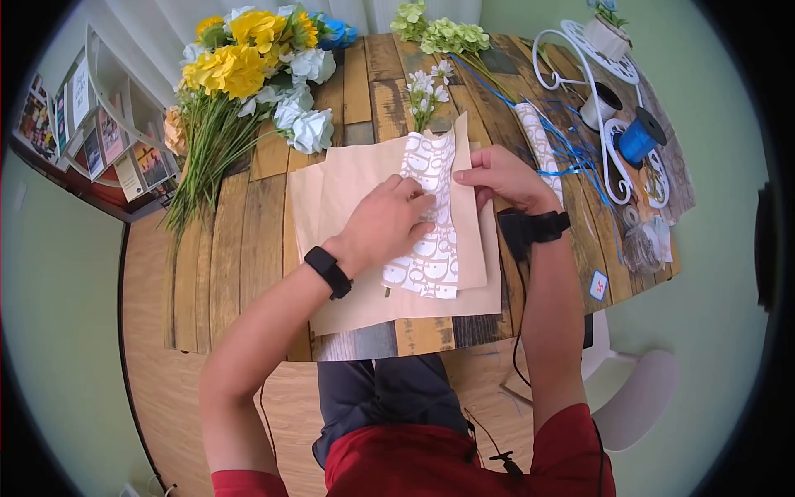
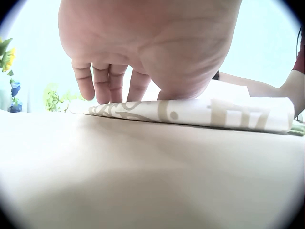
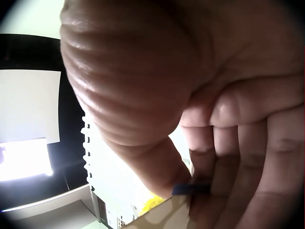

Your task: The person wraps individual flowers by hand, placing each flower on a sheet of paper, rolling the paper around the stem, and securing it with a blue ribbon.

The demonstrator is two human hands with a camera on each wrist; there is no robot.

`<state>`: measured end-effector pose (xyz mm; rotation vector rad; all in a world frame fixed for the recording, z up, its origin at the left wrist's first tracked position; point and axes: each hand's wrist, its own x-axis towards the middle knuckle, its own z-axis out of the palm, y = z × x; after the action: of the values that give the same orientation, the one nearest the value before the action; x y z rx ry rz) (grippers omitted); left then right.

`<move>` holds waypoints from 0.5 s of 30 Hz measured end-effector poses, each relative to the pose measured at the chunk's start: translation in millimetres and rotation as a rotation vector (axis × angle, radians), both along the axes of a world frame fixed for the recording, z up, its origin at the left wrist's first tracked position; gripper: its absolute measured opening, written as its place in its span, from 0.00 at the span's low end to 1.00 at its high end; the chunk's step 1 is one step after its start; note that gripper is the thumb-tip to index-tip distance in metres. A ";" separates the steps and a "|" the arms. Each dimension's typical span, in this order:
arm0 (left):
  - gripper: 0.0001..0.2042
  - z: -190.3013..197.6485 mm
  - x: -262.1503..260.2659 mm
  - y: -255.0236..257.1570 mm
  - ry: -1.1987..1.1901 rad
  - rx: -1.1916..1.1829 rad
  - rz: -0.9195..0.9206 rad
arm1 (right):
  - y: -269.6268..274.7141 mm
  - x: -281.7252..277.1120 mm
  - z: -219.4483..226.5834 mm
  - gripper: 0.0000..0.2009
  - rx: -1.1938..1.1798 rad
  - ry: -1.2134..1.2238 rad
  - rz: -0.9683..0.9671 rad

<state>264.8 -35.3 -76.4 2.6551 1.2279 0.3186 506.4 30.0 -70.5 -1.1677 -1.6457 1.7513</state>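
Note:
White paper with a tan letter print (image 1: 431, 257) is folded around a stem of small white flowers (image 1: 426, 93), whose blossoms stick out at the far end. It lies on sheets of brown wrapping paper (image 1: 356, 302). My left hand (image 1: 383, 217) presses the printed paper from above; in the left wrist view its fingers (image 2: 116, 83) reach down onto the flattened roll. On the right, my right hand (image 1: 509, 178) pinches the raised edge of a brown sheet between thumb and fingers. In the right wrist view a small dark blue strip (image 3: 190, 189) shows at the thumb tip.
Yellow, white and blue flowers (image 1: 228, 74) lie at the back left, green blossoms (image 1: 451, 37) at the back. To the right are a printed paper roll (image 1: 534, 132), blue ribbon, a blue spool (image 1: 642, 137), a white metal stand (image 1: 609, 166) and a small card (image 1: 598, 286).

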 end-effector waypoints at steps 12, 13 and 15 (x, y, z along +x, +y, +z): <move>0.23 16.9 -12.7 16.6 -0.837 -0.936 0.380 | -3.6 -30.3 -11.9 0.19 0.090 0.309 0.163; 0.23 10.4 -15.0 17.4 -0.838 -0.934 0.380 | -3.3 -30.0 -11.5 0.19 0.071 0.278 0.146; 0.20 -2.1 -24.7 19.3 -0.914 -0.913 0.503 | -1.7 -28.6 -13.0 0.18 0.052 0.249 0.128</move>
<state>240.2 -15.9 -78.5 1.1737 1.2286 0.7165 477.8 28.3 -83.5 -0.7991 -1.6338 1.8365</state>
